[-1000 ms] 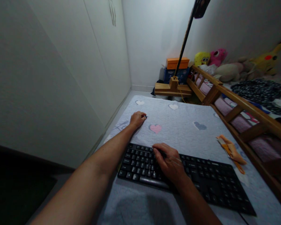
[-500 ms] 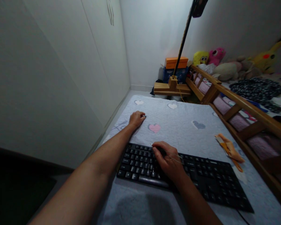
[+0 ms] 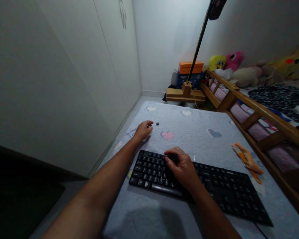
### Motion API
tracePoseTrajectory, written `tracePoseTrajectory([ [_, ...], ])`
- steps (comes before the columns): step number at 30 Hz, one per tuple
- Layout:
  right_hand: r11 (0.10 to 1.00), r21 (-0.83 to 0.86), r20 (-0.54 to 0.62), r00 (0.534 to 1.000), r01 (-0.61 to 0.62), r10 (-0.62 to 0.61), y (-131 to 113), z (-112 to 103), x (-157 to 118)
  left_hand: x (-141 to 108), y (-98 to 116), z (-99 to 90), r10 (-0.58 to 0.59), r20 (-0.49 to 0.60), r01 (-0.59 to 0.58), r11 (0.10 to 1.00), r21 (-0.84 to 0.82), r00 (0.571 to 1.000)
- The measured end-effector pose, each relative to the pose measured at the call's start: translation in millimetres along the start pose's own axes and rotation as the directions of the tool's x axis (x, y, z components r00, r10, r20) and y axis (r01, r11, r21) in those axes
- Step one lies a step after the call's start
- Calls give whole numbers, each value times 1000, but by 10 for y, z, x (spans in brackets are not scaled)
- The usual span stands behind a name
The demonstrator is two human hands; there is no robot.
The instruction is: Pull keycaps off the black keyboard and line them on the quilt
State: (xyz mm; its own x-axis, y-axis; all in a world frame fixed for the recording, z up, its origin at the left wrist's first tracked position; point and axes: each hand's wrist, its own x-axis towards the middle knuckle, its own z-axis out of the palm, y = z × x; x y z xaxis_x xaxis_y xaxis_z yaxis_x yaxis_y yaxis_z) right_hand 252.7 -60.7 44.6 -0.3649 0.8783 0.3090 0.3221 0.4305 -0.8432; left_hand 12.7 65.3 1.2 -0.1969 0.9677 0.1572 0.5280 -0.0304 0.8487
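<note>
My left hand (image 3: 144,129) hovers just above the quilted cloth, fingers apart and holding nothing. Just beyond its fingertips, a small black keycap (image 3: 157,123) lies on the cloth. My right hand (image 3: 182,164) is closed round a small tool with thin wires, which looks like a keycap puller (image 3: 191,154); the fingers and palm cover most of it. Beneath that hand lies a black keyboard (image 3: 224,189), set at a slant, its middle keys partly hidden. A cable leaves its near right edge.
Orange-handled scissors (image 3: 248,162) with an orange cloth-like piece lie right of the keyboard. A wooden bed rail (image 3: 271,114) borders the right side, with plush toys behind it. White cupboard doors (image 3: 89,66) stand left. A wooden stand (image 3: 185,93) with a black pole is at the back.
My left hand has let go of the keycap and drawn back to the left, its fingers parting. The right hand has lifted and turned slightly, and the view has shifted a little.
</note>
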Motion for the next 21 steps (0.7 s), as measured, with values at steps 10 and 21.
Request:
tracePoseTrajectory([
  [10, 993, 44, 53, 993, -110, 108, -103, 204, 94, -745, 43, -239, -39, 157, 59, 991, -122, 987],
  [21, 981, -191, 77, 996, -29, 44, -120, 409, 197, -852, 2, -141, 5, 79, 2, 995, -97, 997],
])
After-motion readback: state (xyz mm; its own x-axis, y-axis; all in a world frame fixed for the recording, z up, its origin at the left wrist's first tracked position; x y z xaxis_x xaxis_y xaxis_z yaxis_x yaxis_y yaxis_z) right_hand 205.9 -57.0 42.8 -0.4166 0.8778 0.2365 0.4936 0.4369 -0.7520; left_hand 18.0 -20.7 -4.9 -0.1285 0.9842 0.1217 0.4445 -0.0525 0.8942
